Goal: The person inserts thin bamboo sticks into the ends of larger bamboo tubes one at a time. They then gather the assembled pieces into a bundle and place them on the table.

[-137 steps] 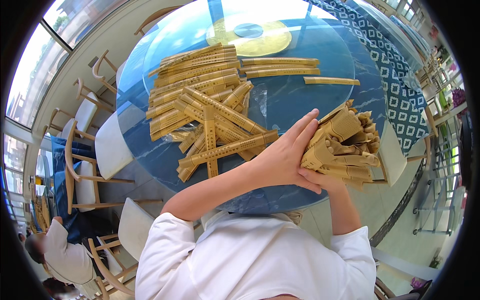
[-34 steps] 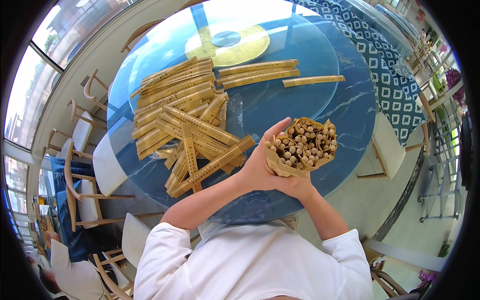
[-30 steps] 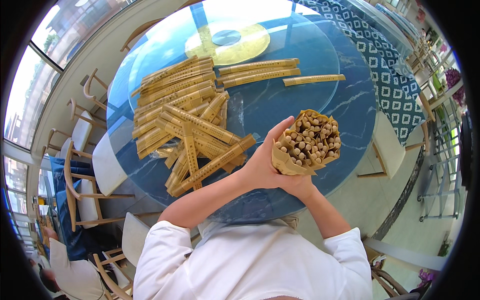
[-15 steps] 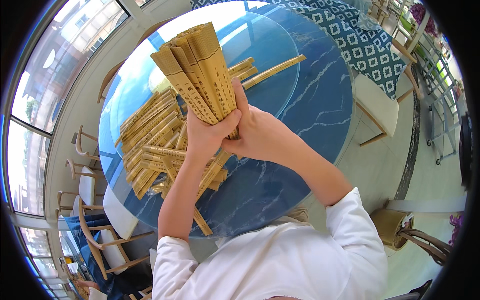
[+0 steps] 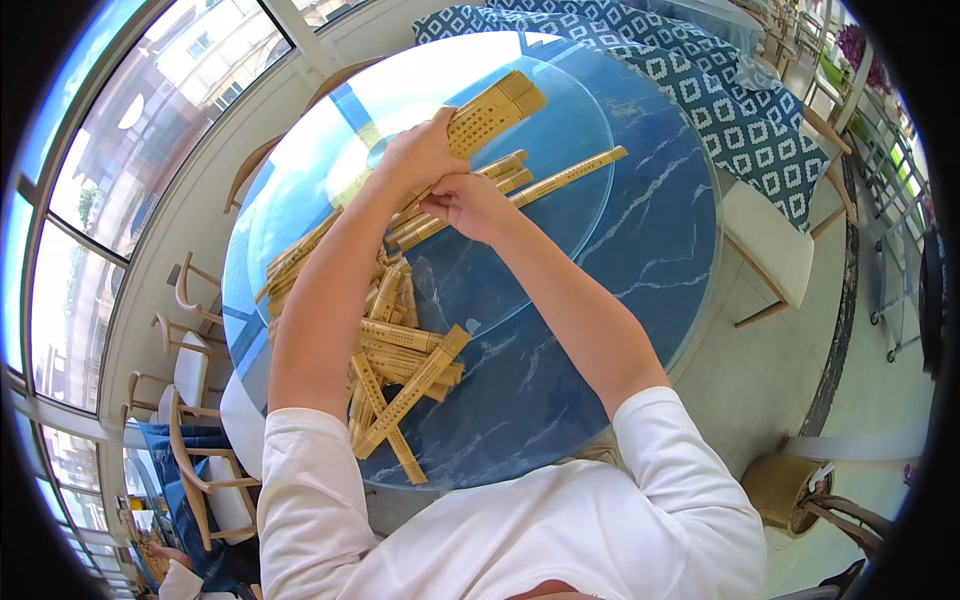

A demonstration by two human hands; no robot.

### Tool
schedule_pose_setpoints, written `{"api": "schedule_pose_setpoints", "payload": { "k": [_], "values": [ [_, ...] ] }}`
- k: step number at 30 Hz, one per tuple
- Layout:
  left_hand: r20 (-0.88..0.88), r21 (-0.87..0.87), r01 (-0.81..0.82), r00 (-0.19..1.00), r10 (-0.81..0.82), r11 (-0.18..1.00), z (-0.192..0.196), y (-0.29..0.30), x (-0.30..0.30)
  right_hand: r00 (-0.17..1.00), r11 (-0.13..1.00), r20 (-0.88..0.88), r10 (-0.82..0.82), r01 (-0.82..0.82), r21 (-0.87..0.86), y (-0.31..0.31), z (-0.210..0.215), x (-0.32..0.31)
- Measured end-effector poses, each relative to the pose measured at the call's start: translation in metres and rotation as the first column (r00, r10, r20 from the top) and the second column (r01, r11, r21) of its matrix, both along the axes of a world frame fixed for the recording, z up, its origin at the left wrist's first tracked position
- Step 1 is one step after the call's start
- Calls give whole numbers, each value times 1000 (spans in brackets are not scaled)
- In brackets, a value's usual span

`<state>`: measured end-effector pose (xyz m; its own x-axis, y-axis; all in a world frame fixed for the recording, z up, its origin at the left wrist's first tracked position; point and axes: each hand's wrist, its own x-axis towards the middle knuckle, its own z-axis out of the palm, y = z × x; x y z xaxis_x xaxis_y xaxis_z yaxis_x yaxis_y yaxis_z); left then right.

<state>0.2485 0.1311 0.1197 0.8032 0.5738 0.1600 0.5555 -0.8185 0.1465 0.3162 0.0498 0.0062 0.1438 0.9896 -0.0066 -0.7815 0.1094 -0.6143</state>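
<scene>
A thick bundle of brown paper chopstick packets [image 5: 495, 112] lies tilted low over the glass turntable, its wide end toward the far right. My left hand [image 5: 420, 155] is closed around its middle. Just below, my right hand [image 5: 468, 207] has its fingers curled in at the bundle's lower end; the fingertips are partly hidden. Beside it, several loose packets [image 5: 505, 172] lie on the turntable, one long packet [image 5: 570, 177] pointing to the right. A messy pile of packets [image 5: 400, 350] sits nearer me, partly behind my left forearm.
The round blue marble-look table [image 5: 640, 230] carries a clear glass turntable [image 5: 590, 120]. A patterned blue cloth [image 5: 740, 120] drapes over seating at the far right, beside a pale chair [image 5: 765, 245]. Wooden chairs [image 5: 215, 480] line the left by the windows. A gold pot [image 5: 785, 490] stands at right.
The bundle was held upright between both hands; now it is tipped over to the right and lowered farther out over the turntable. My right hand has slid to its lower end.
</scene>
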Motion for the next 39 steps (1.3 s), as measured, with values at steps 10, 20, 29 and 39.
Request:
{"api": "schedule_pose_setpoints", "payload": {
  "k": [10, 20, 29, 39],
  "values": [
    [-176, -35, 48, 983, -53, 998, -100, 56, -7, 778, 956, 571, 263, -131, -263, -54, 23, 15],
    [268, -94, -211, 936, 229, 973, -43, -91, -194, 239, 1000, 971, -15, 1, 15, -180, -4, -18],
    [-89, -193, -520, 854, 513, 832, -124, -246, -317, -484, 929, 824, -295, -345, 130, -184, 3, -132],
    [66, -43, -505, 860, 507, 862, -132, -231, -315, -698, 931, 621, -357, -214, 295, -142, -19, -175]
  ]
}}
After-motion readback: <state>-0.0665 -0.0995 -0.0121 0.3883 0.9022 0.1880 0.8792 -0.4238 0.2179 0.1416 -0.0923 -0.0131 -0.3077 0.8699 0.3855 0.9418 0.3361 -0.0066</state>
